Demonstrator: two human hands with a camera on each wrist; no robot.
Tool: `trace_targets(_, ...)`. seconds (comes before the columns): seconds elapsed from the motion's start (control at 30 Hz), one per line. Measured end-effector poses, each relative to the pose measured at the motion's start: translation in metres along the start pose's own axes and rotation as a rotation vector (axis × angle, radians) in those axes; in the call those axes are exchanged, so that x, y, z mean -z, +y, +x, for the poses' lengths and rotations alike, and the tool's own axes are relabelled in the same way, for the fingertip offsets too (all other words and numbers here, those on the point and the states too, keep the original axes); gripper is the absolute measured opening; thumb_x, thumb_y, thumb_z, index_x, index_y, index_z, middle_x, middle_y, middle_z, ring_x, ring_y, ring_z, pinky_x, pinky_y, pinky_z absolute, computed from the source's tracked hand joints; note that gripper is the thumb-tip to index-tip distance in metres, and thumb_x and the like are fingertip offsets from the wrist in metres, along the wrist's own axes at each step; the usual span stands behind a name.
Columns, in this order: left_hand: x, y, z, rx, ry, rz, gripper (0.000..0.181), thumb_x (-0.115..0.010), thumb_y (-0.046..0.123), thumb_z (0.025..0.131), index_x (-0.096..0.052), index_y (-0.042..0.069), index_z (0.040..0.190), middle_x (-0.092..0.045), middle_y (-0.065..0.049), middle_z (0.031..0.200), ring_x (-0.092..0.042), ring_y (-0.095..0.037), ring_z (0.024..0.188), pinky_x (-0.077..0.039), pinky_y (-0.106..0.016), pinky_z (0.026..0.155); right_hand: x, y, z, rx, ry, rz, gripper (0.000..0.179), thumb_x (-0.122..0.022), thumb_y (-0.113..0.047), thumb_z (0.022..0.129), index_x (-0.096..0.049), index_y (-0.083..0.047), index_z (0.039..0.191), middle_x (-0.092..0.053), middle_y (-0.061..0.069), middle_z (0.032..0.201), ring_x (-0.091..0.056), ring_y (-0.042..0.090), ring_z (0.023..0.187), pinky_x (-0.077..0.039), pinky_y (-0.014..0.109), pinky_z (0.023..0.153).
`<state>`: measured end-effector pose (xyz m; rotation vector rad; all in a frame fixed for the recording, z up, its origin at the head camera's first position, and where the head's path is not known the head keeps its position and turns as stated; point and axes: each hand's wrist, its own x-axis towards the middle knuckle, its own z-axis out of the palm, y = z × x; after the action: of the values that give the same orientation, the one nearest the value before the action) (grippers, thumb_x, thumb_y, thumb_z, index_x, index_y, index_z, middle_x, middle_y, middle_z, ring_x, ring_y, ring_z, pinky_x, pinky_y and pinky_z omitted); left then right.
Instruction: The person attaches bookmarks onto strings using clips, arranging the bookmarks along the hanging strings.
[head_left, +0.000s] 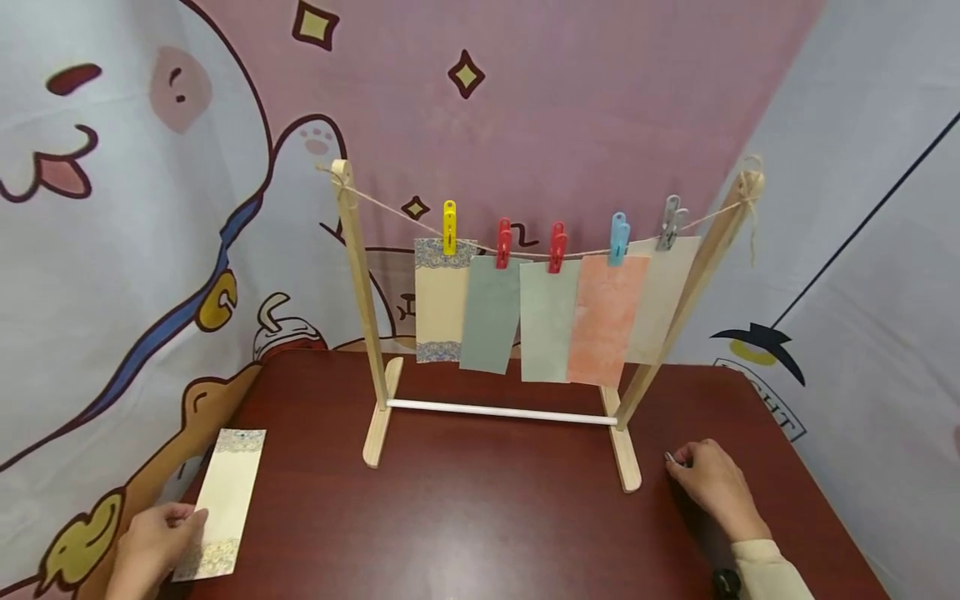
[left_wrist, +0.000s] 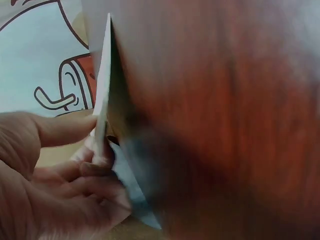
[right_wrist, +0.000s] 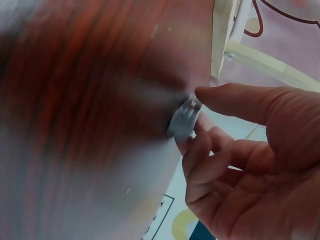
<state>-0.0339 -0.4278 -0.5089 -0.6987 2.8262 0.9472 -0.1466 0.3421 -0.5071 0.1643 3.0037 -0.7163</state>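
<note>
At the table's left edge my left hand [head_left: 156, 542] pinches the long side of a cream paper card [head_left: 228, 492] with patterned bands at both ends. The left wrist view shows this card [left_wrist: 103, 80] edge-on between thumb and fingers. Over on the right, my right hand [head_left: 712, 483] holds a small grey clothespin [right_wrist: 185, 119] between thumb and fingertips, close over the tabletop. Only its tip shows in the head view. A wooden rack stands between the hands, with a string [head_left: 393, 210] tied across its posts.
From the string hang a patterned cream card [head_left: 441, 304] under a yellow clothespin [head_left: 449, 229], a grey-green card [head_left: 491, 317], a pale green card [head_left: 547, 325], a coral card [head_left: 607, 321] and an off-white card [head_left: 663, 300]. The rack's feet [head_left: 624, 462] rest on the brown table [head_left: 450, 517].
</note>
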Motion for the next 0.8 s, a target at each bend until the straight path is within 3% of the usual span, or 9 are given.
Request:
trace_targets(0.1, -0.002, 0.004, -0.003, 0.085, 0.083, -0.135, 0.031, -0.077, 0.018, 0.099, -0.076, -0.013, 0.100, -0.076, -0.024, 0.095, -0.069, -0.042, 0.089, -0.054, -0.046, 0.068, 0.001, 0.000, -0.001, -0.028, -0.014, 0.012, 0.023, -0.079, -0.019, 0.098, -0.072, -0.005, 0.082, -0.060, 0.007, 0.078, -0.055, 0.025, 0.070, -0.042, 0.040, 0.060)
trace_targets(0.17, -0.003, 0.009, -0.004, 0.128, 0.130, -0.241, 0.028, -0.081, 0.018, 0.098, -0.080, -0.010, 0.099, -0.078, -0.021, 0.098, -0.070, -0.029, 0.087, -0.054, -0.038, 0.067, 0.001, -0.001, -0.002, -0.051, -0.009, 0.012, 0.022, -0.080, -0.020, 0.097, -0.072, -0.004, 0.085, -0.062, 0.007, 0.076, -0.057, 0.025, 0.069, -0.044, 0.041, 0.059)
trace_targets(0.33, -0.006, 0.022, -0.007, 0.153, 0.185, -0.495, 0.014, -0.087, 0.021, 0.097, -0.087, 0.007, 0.096, -0.078, 0.010, 0.086, -0.060, 0.004, 0.079, -0.049, -0.019, 0.066, 0.002, -0.001, -0.004, -0.092, 0.013, -0.019, 0.041, -0.083, -0.023, 0.095, -0.066, 0.011, 0.111, -0.066, 0.017, 0.089, -0.063, 0.032, 0.076, -0.052, 0.053, 0.066)
trace_targets(0.4, -0.008, 0.027, -0.011, 0.156, 0.210, -0.604, 0.008, -0.088, 0.020, 0.096, -0.088, 0.012, 0.096, -0.075, 0.019, 0.080, -0.062, 0.006, 0.077, -0.048, -0.017, 0.067, 0.003, -0.002, -0.004, -0.083, 0.019, -0.025, 0.043, -0.083, -0.023, 0.094, -0.067, 0.012, 0.112, -0.068, 0.018, 0.089, -0.064, 0.032, 0.076, -0.053, 0.053, 0.066)
trace_targets(0.53, -0.009, 0.040, -0.018, 0.150, 0.272, -0.727, 0.010, -0.091, 0.022, 0.093, -0.088, 0.013, 0.097, -0.074, 0.021, 0.078, -0.066, 0.003, 0.075, -0.048, -0.017, 0.064, 0.002, -0.004, -0.006, -0.045, 0.021, -0.021, 0.024, -0.083, -0.020, 0.094, -0.071, -0.001, 0.084, -0.059, 0.006, 0.073, -0.055, 0.025, 0.067, -0.044, 0.043, 0.058)
trace_targets(0.7, -0.013, 0.062, -0.022, 0.087, 0.285, -0.829, 0.016, -0.093, 0.020, 0.092, -0.086, 0.008, 0.099, -0.076, 0.016, 0.080, -0.062, -0.002, 0.075, -0.047, -0.018, 0.063, 0.002, -0.001, -0.009, -0.020, 0.022, -0.005, 0.046, -0.082, -0.015, 0.093, -0.050, -0.015, 0.061, -0.038, -0.004, 0.058, -0.042, 0.017, 0.054, -0.033, 0.034, 0.052)
trace_targets(0.8, -0.016, 0.077, -0.023, 0.023, 0.292, -0.808, 0.018, -0.092, 0.018, 0.092, -0.085, 0.005, 0.102, -0.076, 0.013, 0.081, -0.060, -0.005, 0.076, -0.046, -0.020, 0.063, 0.003, 0.000, -0.010, -0.025, 0.019, -0.012, 0.052, -0.084, -0.014, 0.093, -0.046, -0.017, 0.057, -0.035, -0.006, 0.056, -0.040, 0.015, 0.051, -0.033, 0.032, 0.050)
